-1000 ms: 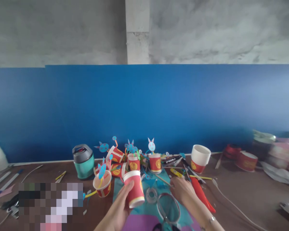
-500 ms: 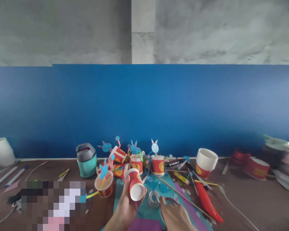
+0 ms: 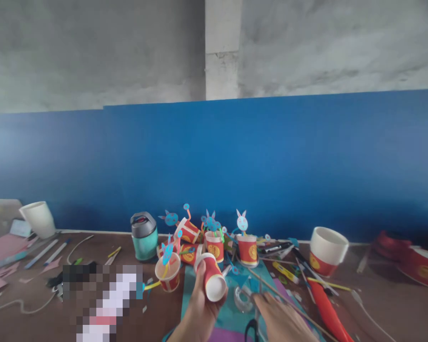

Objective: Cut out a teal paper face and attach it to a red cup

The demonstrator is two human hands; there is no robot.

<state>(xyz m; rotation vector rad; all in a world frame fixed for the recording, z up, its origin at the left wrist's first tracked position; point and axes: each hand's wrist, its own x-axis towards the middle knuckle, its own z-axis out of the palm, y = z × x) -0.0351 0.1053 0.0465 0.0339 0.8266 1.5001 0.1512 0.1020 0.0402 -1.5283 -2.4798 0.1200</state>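
My left hand [image 3: 201, 304] is closed around a red paper cup [image 3: 211, 275] with a white base, tilted so its base faces me. My right hand [image 3: 281, 316] is low over the teal sheet [image 3: 230, 316], fingers stretched out beside a roll of clear tape [image 3: 243, 300]. Scissors with black handles [image 3: 251, 328] lie just left of that hand, their blades partly behind its fingers. Several red cups stand or lie behind, such as an upright cup [image 3: 248, 250] topped by a white rabbit-face cutout [image 3: 241, 222] and another cup [image 3: 168, 274] with a blue cutout.
A teal lidded container [image 3: 144, 240] stands at back left, a white-and-red cup [image 3: 328, 249] at back right. A thin wooden stick [image 3: 281, 295], a yellow cutter [image 3: 285, 272] and a red pointed object [image 3: 328, 308] lie to the right. Pens and pink paper [image 3: 7, 251] are at left.
The view has shifted left and tilted slightly. My right hand has let go of the scissors, which now lie beside it near the tape. My left hand keeps the cup.
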